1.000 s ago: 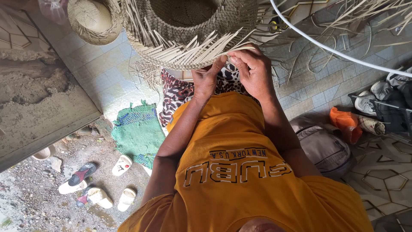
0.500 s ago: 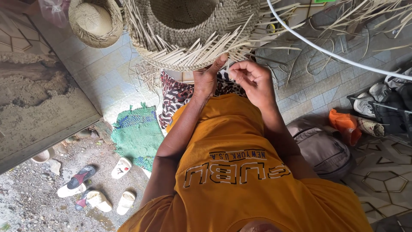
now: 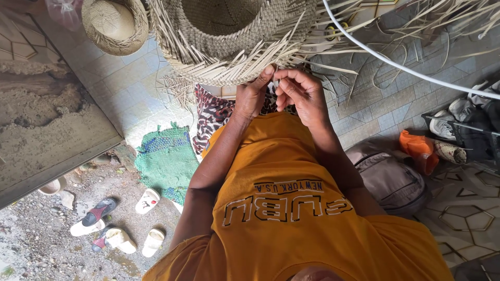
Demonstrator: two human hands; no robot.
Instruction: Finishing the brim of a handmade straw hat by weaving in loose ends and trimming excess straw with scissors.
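Observation:
A large unfinished woven straw basket (image 3: pixel 229 36) with loose strips sticking out of its edge sits in front of me. My left hand (image 3: pixel 251 98) grips the woven edge, thumb up against the strips. Beside it, my right hand (image 3: pixel 302 96) has its fingers curled, pinching a loose straw strip (image 3: pixel 276 73) at the same edge. The two hands almost touch. My orange shirt (image 3: pixel 291 208) fills the lower middle of the view, and a patterned cloth (image 3: pixel 212 117) lies under the basket.
A finished straw hat (image 3: pixel 114 26) lies at the top left. A green woven mat (image 3: pixel 166 158) and several sandals (image 3: pixel 112 229) lie at the lower left. A white hose (image 3: pixel 396 65), brown backpack (image 3: pixel 390 177), orange item (image 3: pixel 419 151) and shoes (image 3: pixel 458 119) are on the right.
My right hand has drawn in towards the left one and curled its fingers around a strip. The left hand stays on the basket's edge.

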